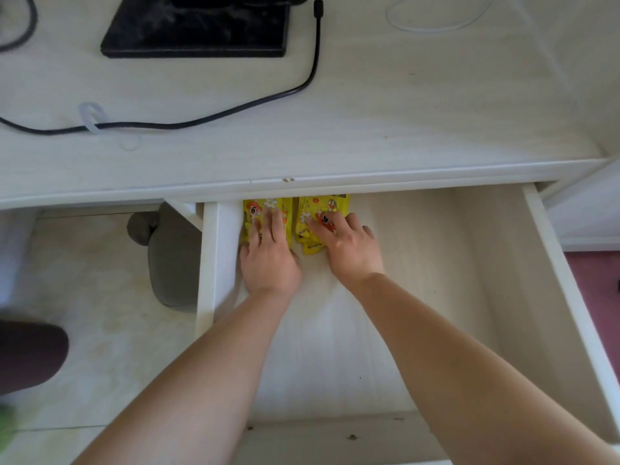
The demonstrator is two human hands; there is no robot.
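Yellow snack packets, printed with flowers and a small orange cartoon figure, lie in two low heaps at the far left end of an open drawer (550, 280). Their far ends are tucked under the front edge of the counter (402, 112). The left stack (260, 205) lies right against the drawer's left wall, and the right stack (320, 204) is just beside it with a narrow gap between them.

The left hand (268, 260) lies flat on the left stack with straight fingers, pressing down, its grip open. The right hand (352, 250) rests on the right stack with its fingers a little bent and spread. The tips touch the wrapper and nothing looks pinched, so that grip is open too. The work looks like squaring the packets into neat rows.

Slippage is the main risk. The wrappers look glossy, so a push from flat fingers could slide the top packet off those below and fan the heap out. A push too far back would send packets under the counter's edge, out of sight and harder to reach. The left stack, crowded by the wall, could ride up it and buckle. The right stack's near packets already sit askew and could spill into the gap. A black cable (235, 109) on the counter is well apart from all this.
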